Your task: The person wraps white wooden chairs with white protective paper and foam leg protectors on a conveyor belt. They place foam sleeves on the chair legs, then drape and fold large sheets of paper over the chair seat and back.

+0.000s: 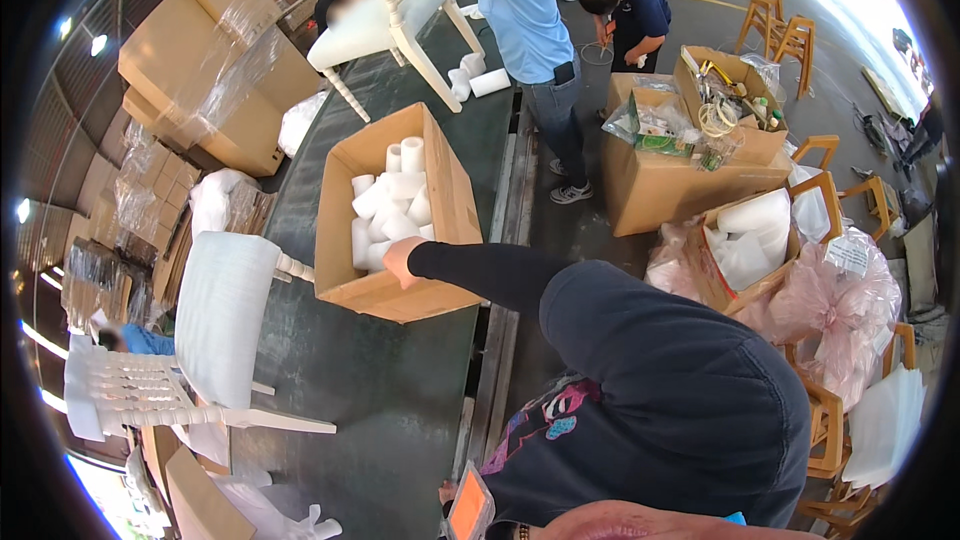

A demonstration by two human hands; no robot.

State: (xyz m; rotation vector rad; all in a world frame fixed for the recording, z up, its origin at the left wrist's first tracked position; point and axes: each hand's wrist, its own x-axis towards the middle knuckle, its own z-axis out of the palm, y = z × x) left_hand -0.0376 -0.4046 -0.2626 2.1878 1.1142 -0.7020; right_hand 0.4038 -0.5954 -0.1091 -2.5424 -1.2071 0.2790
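Note:
My right arm, in a black sleeve, reaches across to an open cardboard box (455,195) standing on the dark conveyor belt. My right hand (402,262) is closed at the box's near rim, and most of its fingers are turned out of sight. Several white foam rolls (385,208) lie and stand jumbled inside the box, just beyond the hand. Only a small patch of what looks like my left hand (447,492) shows beside an orange badge (467,505) at the lower edge. Its fingers are hidden.
A white chair (228,320) lies tipped at the belt's left side. Beyond the box, a person in light blue (520,15) handles another white chair (385,25); loose rolls (488,82) lie nearby. Cartons with tools (735,100) and pink plastic bags (830,300) stand at right.

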